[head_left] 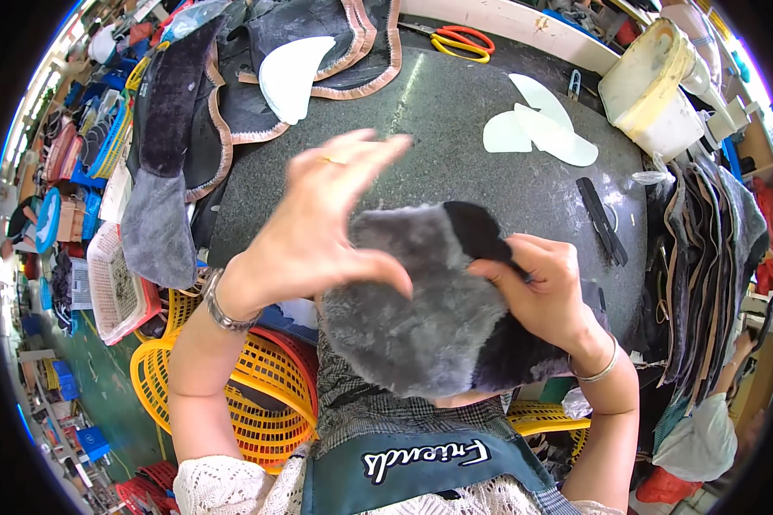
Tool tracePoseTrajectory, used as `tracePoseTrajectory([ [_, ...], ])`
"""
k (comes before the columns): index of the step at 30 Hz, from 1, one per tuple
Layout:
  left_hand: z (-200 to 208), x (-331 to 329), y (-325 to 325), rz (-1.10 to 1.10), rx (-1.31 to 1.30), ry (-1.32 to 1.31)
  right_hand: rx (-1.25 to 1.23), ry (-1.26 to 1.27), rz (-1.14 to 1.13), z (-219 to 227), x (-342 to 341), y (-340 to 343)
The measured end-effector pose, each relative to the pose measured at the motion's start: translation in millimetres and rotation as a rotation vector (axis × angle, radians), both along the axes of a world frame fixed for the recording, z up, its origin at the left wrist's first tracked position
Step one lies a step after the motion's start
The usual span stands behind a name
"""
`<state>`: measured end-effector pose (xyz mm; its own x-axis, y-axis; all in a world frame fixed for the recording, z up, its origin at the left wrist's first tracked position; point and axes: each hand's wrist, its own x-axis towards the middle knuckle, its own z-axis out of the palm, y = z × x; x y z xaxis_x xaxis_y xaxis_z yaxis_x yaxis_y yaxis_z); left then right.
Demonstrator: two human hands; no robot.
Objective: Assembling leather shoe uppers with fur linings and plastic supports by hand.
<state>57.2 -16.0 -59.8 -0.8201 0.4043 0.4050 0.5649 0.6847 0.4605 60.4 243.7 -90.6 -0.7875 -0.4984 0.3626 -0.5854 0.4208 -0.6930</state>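
A grey fluffy fur piece (404, 326) with black sections is held up in front of my apron, over the near edge of the dark worktable (421, 112). My right hand (545, 287) pinches its black upper right edge between thumb and fingers. Above the fur's left part hovers my left hand (313, 227), thumb and fingers spread, slightly blurred, with nothing in it. To the left lies a long black-and-grey fur strip (159, 227). Behind it are black pieces with tan stitched edges (378, 81), topped by a white curved piece (292, 81).
Scissors with red and yellow handles (462, 43) lie at the back. Pale curved cutouts (567, 129) and a black strip-shaped tool (601, 221) rest on the right. A stained white bucket (648, 86) stands behind a row of hanging dark pieces (704, 266). Yellow baskets (249, 395) sit below left.
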Motion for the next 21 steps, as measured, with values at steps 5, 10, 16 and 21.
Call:
tracePoseTrajectory([
  [5,14,20,22,-0.473,0.008,0.022,0.01,-0.265,0.143,32,9,10],
  [10,-2,57,-1,-0.256,-0.114,0.534,0.342,0.564,0.019,35,42,28],
  [16,-13,71,-9,-0.203,-0.05,0.579,0.289,0.738,-0.017,31,41,36],
  [21,26,63,30,-0.188,-0.31,0.451,0.241,0.718,0.03,27,45,34],
])
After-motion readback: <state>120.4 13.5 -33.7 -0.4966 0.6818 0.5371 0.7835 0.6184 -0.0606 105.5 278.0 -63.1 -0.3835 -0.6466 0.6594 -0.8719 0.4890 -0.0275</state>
